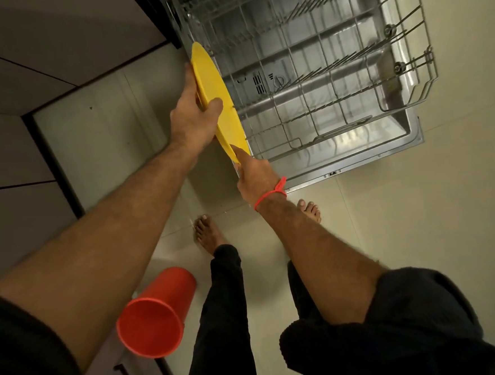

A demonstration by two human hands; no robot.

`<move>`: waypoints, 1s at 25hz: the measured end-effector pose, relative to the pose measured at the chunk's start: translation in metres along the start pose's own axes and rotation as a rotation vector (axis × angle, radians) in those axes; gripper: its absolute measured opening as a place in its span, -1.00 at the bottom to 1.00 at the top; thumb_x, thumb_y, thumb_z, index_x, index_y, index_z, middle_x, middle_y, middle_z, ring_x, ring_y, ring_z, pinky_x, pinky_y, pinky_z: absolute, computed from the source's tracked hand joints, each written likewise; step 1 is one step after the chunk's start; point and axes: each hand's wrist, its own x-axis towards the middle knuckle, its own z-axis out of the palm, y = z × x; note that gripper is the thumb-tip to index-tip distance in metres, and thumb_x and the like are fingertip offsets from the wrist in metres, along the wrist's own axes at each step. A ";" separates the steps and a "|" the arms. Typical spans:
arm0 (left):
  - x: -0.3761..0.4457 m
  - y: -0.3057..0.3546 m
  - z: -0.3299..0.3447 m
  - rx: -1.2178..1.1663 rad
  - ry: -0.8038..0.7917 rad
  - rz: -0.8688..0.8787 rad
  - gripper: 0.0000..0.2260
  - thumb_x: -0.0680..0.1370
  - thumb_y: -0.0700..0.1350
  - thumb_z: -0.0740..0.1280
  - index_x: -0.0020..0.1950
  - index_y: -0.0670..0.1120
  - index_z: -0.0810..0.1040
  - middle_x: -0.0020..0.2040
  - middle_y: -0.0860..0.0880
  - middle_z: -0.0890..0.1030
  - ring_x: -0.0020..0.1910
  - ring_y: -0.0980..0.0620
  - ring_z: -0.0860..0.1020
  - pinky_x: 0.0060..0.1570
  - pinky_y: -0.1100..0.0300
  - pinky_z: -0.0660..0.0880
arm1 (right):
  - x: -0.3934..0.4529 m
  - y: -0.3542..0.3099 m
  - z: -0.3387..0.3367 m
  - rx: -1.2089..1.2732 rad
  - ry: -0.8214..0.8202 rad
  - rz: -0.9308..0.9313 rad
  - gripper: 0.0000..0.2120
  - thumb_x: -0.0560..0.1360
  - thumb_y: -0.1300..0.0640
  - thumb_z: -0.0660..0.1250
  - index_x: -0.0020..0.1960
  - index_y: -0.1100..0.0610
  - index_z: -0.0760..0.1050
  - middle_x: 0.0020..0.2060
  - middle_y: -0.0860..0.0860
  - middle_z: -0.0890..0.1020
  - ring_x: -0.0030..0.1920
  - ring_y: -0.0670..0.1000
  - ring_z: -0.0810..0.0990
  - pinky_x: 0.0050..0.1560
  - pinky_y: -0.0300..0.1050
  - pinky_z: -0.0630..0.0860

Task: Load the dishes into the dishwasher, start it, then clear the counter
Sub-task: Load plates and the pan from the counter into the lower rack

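A yellow plate (219, 101) is held on edge at the left side of the pulled-out lower rack (320, 74) of the open dishwasher. My left hand (191, 115) grips the plate's middle, thumb across its face and fingers behind it. My right hand (254, 172), with a red thread around the wrist, pinches the plate's near rim from below. The wire rack holds no dishes. The open dishwasher door (389, 145) lies flat beneath the rack.
A red plastic cup (155, 313) lies on its side near the counter edge at lower left, mouth toward me. Grey cabinet fronts (42, 70) stand to the left. My bare feet (205, 234) rest on the pale tiled floor beside the door.
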 end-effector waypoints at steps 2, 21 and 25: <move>0.004 0.002 -0.002 -0.055 -0.043 -0.051 -0.33 0.61 0.05 0.33 0.64 0.18 0.08 0.23 0.06 0.55 0.10 0.00 0.61 -0.15 -0.02 0.69 | 0.008 -0.001 0.000 0.009 -0.033 0.007 -0.45 0.62 0.30 0.18 0.56 -0.01 0.21 0.09 0.21 0.62 0.06 0.23 0.59 0.00 0.04 0.53; -0.049 -0.017 -0.021 -0.194 -0.096 -0.190 -0.33 0.62 0.06 0.36 0.64 0.06 0.10 0.45 0.00 0.46 0.30 -0.06 0.54 0.07 -0.09 0.64 | 0.010 -0.002 -0.035 0.198 0.048 0.029 -0.32 0.58 0.26 0.33 0.58 0.03 0.10 0.38 0.13 0.50 0.36 0.15 0.48 0.25 -0.16 0.38; -0.059 -0.023 -0.024 -0.191 -0.100 -0.159 -0.41 0.64 0.00 0.33 0.62 0.06 0.17 0.46 0.02 0.46 0.28 -0.04 0.55 0.04 -0.01 0.63 | 0.008 -0.013 -0.039 0.235 0.119 0.042 -0.31 0.59 0.24 0.33 0.60 0.04 0.06 0.43 0.14 0.44 0.40 0.16 0.44 0.32 -0.09 0.37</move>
